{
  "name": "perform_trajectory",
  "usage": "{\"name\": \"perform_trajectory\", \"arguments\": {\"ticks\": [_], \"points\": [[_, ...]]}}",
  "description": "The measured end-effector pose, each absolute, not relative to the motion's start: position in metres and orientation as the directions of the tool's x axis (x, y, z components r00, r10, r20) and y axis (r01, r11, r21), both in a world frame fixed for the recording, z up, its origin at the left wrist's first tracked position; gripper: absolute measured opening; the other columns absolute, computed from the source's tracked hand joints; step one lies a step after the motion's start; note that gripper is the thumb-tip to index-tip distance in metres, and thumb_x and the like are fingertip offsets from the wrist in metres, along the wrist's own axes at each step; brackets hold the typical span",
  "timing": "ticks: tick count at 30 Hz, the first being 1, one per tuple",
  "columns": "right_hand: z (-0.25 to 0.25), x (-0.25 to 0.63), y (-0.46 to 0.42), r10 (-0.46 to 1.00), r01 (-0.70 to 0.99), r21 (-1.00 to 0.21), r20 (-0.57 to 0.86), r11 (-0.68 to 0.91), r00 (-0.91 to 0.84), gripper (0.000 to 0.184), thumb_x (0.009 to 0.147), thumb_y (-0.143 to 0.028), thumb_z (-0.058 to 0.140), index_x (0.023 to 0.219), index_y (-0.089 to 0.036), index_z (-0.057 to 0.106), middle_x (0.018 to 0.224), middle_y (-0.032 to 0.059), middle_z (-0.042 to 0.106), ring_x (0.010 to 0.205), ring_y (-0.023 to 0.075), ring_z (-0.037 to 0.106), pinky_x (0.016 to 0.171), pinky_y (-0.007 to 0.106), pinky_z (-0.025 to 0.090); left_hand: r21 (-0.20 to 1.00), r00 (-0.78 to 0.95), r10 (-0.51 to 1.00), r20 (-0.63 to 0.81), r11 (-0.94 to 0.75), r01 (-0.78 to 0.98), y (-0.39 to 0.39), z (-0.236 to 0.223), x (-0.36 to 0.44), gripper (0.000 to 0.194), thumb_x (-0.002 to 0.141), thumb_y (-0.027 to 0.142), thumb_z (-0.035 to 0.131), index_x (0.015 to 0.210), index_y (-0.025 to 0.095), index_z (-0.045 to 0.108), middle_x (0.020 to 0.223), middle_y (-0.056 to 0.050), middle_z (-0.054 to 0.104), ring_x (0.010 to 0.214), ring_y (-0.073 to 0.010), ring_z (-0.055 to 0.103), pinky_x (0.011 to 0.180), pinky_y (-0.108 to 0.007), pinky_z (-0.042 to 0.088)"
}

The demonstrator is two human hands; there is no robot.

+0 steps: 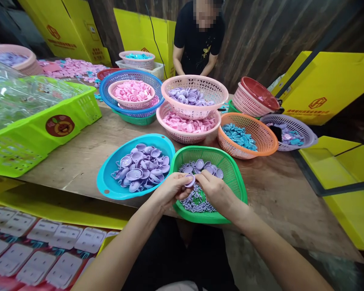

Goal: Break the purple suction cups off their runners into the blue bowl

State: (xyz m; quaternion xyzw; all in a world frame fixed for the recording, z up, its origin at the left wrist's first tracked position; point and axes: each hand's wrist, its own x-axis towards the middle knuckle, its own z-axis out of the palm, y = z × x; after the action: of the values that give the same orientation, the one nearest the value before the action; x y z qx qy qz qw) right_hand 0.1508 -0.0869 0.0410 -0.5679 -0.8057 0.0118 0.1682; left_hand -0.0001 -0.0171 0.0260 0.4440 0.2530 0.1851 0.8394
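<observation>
My left hand [175, 186] pinches a small round purple plastic dish [190, 180] over the near left side of a green basket [241, 194]. Close beside it, my right hand [214, 188] has its thumb and fingers pressed together at the dish's edge; whatever lies between those fingertips is too small to make out. Inside the green basket are loose purple dishes [210, 166] toward the back and a heap of thin purple chain-like pieces [197, 204] in front. To the left, a turquoise basin [104, 184] holds a pile of purple dishes [142, 167], some with thin pieces attached.
Behind stand pink baskets [197, 111] of purple and pink parts, an orange basket [265, 149] of blue parts and a blue basket [104, 91]. A lime-green crate [79, 121] of clear bags sits left. Across the table is another person [197, 44]. White trays [39, 266] lie lower left.
</observation>
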Motion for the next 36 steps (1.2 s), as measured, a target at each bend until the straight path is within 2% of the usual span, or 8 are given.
{"name": "perform_trajectory", "arguments": {"ticks": [3,6,10,14,17,20,26,36], "points": [[0.044,0.15,-0.088,0.911,0.924,-0.116,0.247,0.365,-0.33,0.022,0.089,-0.011,0.033,0.088,-0.015,0.055,0.081,0.0059,0.051,0.074,0.016,0.049,0.067,0.026,0.04,0.802,0.798,0.529,-0.287,0.589,-0.102,-0.018,0.026,0.001,0.03,0.075,0.035,0.056,0.06,0.012,0.043,0.051,0.004,0.042,0.034,-0.0003,0.03,0.035,-0.016,0.012],[0.041,0.154,-0.086,0.9,0.914,-0.162,0.304,0.372,-0.312,0.023,0.089,-0.012,0.032,0.091,-0.014,0.055,0.081,0.0063,0.052,0.074,0.0158,0.05,0.067,0.026,0.041,0.813,0.801,0.538,-0.263,0.571,-0.116,-0.02,0.028,0.002,0.029,0.076,0.036,0.055,0.061,0.012,0.044,0.051,0.005,0.041,0.035,-0.0004,0.03,0.035,-0.016,0.013],[0.041,0.159,-0.087,0.915,0.835,-0.459,0.386,0.304,-0.121,0.021,0.089,-0.018,0.037,0.088,-0.015,0.058,0.081,0.0053,0.057,0.075,0.0145,0.054,0.071,0.026,0.042,0.949,0.724,0.668,-0.172,0.31,-0.061,-0.029,0.031,0.001,0.027,0.08,0.039,0.049,0.078,0.013,0.054,0.052,0.004,0.045,0.036,-0.0031,0.036,0.036,-0.016,0.019],[0.047,0.159,-0.099,0.979,0.603,-0.789,0.191,0.114,0.065,0.019,0.088,-0.027,0.041,0.085,-0.017,0.058,0.064,-0.0004,0.058,0.056,0.0101,0.056,0.056,0.02,0.044,0.977,0.493,0.87,0.012,-0.114,0.177,-0.043,0.027,0.003,0.025,0.082,0.036,0.046,0.093,0.017,0.059,0.051,0.004,0.048,0.041,-0.0066,0.044,0.041,-0.017,0.031],[0.048,0.153,-0.109,0.989,0.445,-0.895,0.072,0.006,0.13,0.02,0.086,-0.032,0.045,0.084,-0.017,0.057,0.055,-0.0032,0.054,0.045,0.0081,0.052,0.045,0.017,0.042,0.921,0.435,0.893,0.113,-0.259,0.291,-0.053,0.022,0.007,0.025,0.084,0.032,0.044,0.096,0.019,0.061,0.052,0.003,0.052,0.044,-0.0075,0.046,0.046,-0.018,0.034],[0.046,0.145,-0.114,0.972,0.435,-0.901,0.11,0.009,0.209,0.018,0.083,-0.032,0.049,0.082,-0.017,0.059,0.059,-0.0024,0.056,0.046,0.0075,0.05,0.044,0.017,0.04,0.908,0.407,0.899,0.162,-0.297,0.296,-0.06,0.02,0.012,0.028,0.084,0.032,0.043,0.099,0.018,0.062,0.056,0.0,0.056,0.049,-0.0097,0.049,0.049,-0.019,0.037],[0.046,0.137,-0.116,0.934,0.575,-0.814,0.266,0.086,0.238,0.015,0.083,-0.025,0.049,0.081,-0.018,0.061,0.069,0.0009,0.061,0.055,0.0099,0.052,0.052,0.019,0.042,0.904,0.377,0.904,0.201,-0.319,0.284,-0.065,0.024,0.017,0.024,0.082,0.029,0.045,0.094,0.02,0.064,0.075,-0.003,0.065,0.061,-0.0127,0.056,0.059,-0.021,0.041],[0.045,0.134,-0.117,0.92,0.63,-0.772,0.304,0.086,0.246,0.015,0.084,-0.024,0.048,0.078,-0.018,0.06,0.068,0.0,0.06,0.055,0.0095,0.051,0.052,0.019,0.04,0.885,0.406,0.894,0.187,-0.332,0.325,-0.067,0.027,0.017,0.022,0.083,0.029,0.044,0.088,0.019,0.063,0.068,-0.001,0.063,0.056,-0.0112,0.053,0.055,-0.019,0.037]]}}
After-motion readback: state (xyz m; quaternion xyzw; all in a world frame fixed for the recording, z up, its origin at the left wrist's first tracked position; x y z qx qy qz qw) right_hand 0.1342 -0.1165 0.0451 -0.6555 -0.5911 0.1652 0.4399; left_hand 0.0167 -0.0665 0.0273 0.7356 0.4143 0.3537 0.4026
